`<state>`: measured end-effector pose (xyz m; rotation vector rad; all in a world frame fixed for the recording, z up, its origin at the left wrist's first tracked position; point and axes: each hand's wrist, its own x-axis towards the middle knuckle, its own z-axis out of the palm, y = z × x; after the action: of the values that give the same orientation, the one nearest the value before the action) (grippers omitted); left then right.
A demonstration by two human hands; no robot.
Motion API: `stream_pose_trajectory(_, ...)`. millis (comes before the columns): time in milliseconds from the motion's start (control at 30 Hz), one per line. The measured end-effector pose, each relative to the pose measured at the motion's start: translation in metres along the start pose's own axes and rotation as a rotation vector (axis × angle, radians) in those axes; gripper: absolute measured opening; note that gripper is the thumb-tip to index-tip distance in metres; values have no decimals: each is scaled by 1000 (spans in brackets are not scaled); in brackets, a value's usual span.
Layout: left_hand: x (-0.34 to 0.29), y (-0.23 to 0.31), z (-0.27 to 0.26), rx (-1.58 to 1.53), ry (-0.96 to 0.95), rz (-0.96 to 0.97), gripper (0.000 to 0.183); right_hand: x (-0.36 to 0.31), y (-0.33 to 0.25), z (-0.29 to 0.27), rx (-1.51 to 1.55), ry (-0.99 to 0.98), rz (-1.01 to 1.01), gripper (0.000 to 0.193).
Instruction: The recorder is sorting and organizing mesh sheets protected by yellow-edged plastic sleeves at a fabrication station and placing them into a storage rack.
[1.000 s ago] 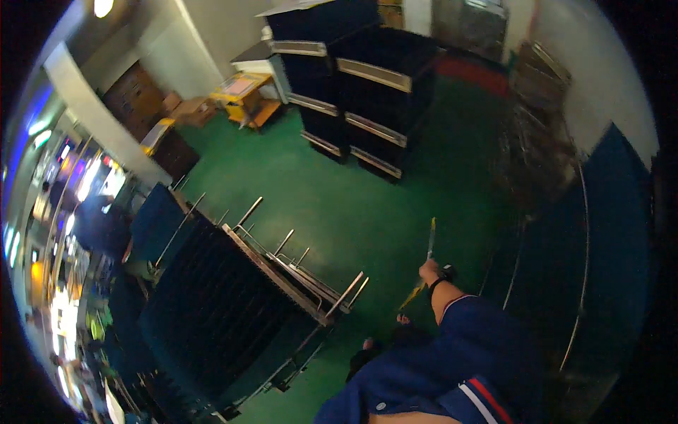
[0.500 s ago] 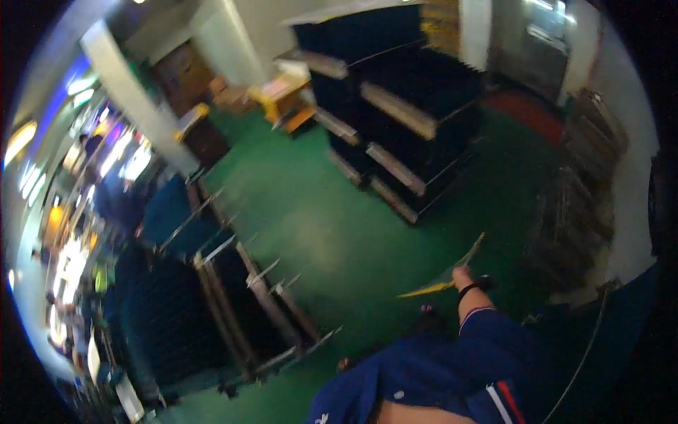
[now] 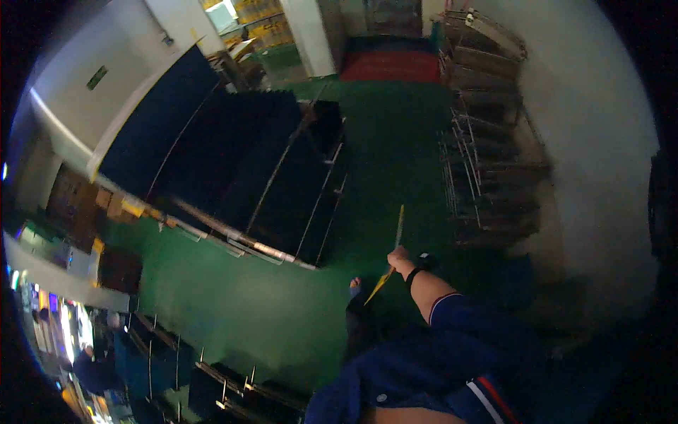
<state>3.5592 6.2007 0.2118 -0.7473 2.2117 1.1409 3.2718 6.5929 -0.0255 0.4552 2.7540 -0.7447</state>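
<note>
My right hand (image 3: 399,256) is closed around the middle of a long, thin yellow strip (image 3: 381,284), with one end pointing ahead and the other back toward my legs. The strip's exact kind is too blurred to tell. A dark band (image 3: 413,278) circles that wrist, and the forearm reaches out of a dark blue short sleeve. The hand is held out over the green floor (image 3: 318,293). Below it, a foot (image 3: 355,283) and a dark trouser leg show. My left hand is outside the picture.
A large stack of dark, ridged panels on a frame (image 3: 233,155) stands ahead left. Leaning racks (image 3: 487,155) line the right wall. More dark racks with metal rods (image 3: 219,385) are at lower left. A red mat (image 3: 388,66) lies before a door at the back.
My view has swung to the right, so the large stack is now farther left and the wall racks show more fully. The right hand still holds the yellow strip, which now points more straight ahead.
</note>
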Motion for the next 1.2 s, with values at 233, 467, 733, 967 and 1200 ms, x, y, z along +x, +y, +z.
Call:
stream_pose_trajectory(233, 173, 101, -1, 92, -27, -24, 39, 140, -81, -78, 272, -178, 151, 32)
stream_pose_trajectory(467, 317, 260, -43, 227, -13, 43, 40, 311, -135, -192, 231, 12, 78, 36)
stream_pose_trajectory(733, 425, 436, -37, 161, 76, -31, 40, 537, -182, -239, 150, -31, 79, 37)
stream_pose_trajectory(967, 442, 525, 14, 127, 118, -330, 41, 734, -245, -287, 262, -183, 84, 40)
stream_pose_trajectory(1200, 500, 607, 74, 83, 86, -543, 41, 888, -333, -359, 56, -286, 51, 44)
